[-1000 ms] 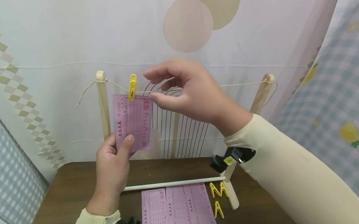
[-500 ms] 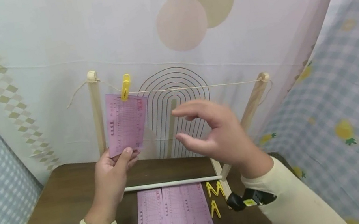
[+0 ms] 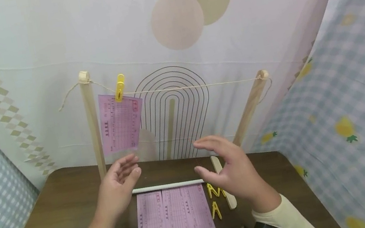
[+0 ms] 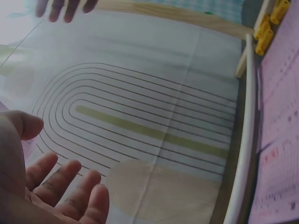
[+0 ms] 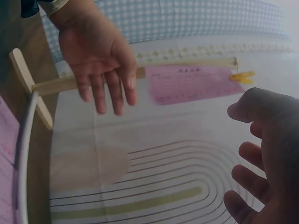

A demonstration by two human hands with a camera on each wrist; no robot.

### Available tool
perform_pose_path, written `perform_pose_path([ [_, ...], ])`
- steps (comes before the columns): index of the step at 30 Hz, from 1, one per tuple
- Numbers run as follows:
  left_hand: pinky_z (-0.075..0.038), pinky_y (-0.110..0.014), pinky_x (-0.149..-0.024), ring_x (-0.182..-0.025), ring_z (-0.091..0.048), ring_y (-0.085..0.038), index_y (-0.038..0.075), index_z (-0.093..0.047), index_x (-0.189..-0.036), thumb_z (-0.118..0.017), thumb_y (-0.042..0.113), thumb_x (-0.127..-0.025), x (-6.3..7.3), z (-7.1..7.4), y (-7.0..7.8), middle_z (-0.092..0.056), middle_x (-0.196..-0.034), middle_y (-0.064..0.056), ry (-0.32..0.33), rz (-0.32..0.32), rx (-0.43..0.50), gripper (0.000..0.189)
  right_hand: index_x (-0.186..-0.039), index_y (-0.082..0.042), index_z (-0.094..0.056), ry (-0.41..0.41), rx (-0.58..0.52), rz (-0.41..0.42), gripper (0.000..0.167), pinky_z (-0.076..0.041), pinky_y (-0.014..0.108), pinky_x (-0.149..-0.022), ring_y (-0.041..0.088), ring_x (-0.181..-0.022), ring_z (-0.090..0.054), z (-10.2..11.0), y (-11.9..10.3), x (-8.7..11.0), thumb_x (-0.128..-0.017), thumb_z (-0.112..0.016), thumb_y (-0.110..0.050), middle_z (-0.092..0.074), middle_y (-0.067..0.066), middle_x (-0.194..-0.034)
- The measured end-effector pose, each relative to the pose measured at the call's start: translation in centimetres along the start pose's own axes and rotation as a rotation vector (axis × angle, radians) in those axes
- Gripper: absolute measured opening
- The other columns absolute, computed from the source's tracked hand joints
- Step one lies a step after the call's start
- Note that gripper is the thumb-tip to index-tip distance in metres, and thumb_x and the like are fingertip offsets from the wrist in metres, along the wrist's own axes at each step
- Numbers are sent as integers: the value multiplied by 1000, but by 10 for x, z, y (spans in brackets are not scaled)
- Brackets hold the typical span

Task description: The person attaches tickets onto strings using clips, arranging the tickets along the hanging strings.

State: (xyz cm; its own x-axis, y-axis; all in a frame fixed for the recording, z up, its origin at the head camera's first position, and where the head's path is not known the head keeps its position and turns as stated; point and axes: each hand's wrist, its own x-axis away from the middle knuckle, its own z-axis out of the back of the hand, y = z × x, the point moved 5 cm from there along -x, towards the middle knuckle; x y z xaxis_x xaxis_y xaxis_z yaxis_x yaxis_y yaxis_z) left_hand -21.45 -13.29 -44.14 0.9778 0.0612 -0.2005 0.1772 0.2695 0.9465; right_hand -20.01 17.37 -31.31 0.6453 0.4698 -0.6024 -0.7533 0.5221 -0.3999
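Note:
A pink printed slip hangs slightly tilted from a string, held by a yellow clothespin near the left post. Just below the slip, my left hand is empty, its fingers loosely bent and apart from the paper. My right hand hovers to the right with thumb and fingers spread, nothing between them. Under it, several yellow clothespins lie on the table, partly covered by the hand in the head view. To their left, three more pink slips lie side by side, overlapping a little.
Two wooden posts, the left post and the right post, carry the string. A white rod runs low between them, behind the slips. The brown table meets a patterned cloth backdrop; a checked cloth hangs at the right.
My right hand has moved down and right, away from the clothespin on the string. The left hand has let go of the hanging slip and dropped below it.

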Motion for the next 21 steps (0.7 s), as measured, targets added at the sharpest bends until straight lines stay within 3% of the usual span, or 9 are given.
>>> perform_pose_path([
  [3,-55,-57,-117,-143,-64,-37,19,-62,-157,-73,40,-111,3,0,-4,-66,-157,-10,-6,-21,-107,52,-148,-23,-71,-20,39,-48,64,-59,47,-113,21,-135,-69,-7,13,17,-89,-96,-15,-70,-3,-148],
  [6,-48,-69,-120,-148,-57,-42,18,-63,-156,-76,32,-109,4,1,-7,-63,-161,-12,-17,-84,-217,51,-152,-24,-68,-44,72,-107,70,-61,52,-109,23,-136,-68,-13,27,35,-89,-97,-17,-66,0,-153],
  [12,-38,-78,-124,-157,-46,-48,16,-63,-157,-82,25,-103,8,-3,-17,-51,-172,-14,-71,-193,-422,58,-158,-28,-62,-115,102,-282,76,-60,58,-111,30,-149,-60,-28,58,69,-91,-98,-29,-59,2,-162],
  [15,-40,-82,-121,-156,-45,-54,16,-61,-158,-82,28,-102,12,-7,-23,-46,-174,-17,-91,-206,-496,61,-159,-27,-62,-126,118,-328,78,-58,62,-113,34,-148,-60,-36,70,82,-90,-98,-33,-58,5,-163],
  [21,-40,-85,-117,-154,-45,-58,17,-59,-160,-82,28,-100,22,-13,-36,-47,-172,-20,-112,-177,-548,65,-159,-27,-62,-139,115,-418,82,-56,62,-116,36,-147,-60,-53,89,107,-87,-100,-35,-60,6,-158],
])
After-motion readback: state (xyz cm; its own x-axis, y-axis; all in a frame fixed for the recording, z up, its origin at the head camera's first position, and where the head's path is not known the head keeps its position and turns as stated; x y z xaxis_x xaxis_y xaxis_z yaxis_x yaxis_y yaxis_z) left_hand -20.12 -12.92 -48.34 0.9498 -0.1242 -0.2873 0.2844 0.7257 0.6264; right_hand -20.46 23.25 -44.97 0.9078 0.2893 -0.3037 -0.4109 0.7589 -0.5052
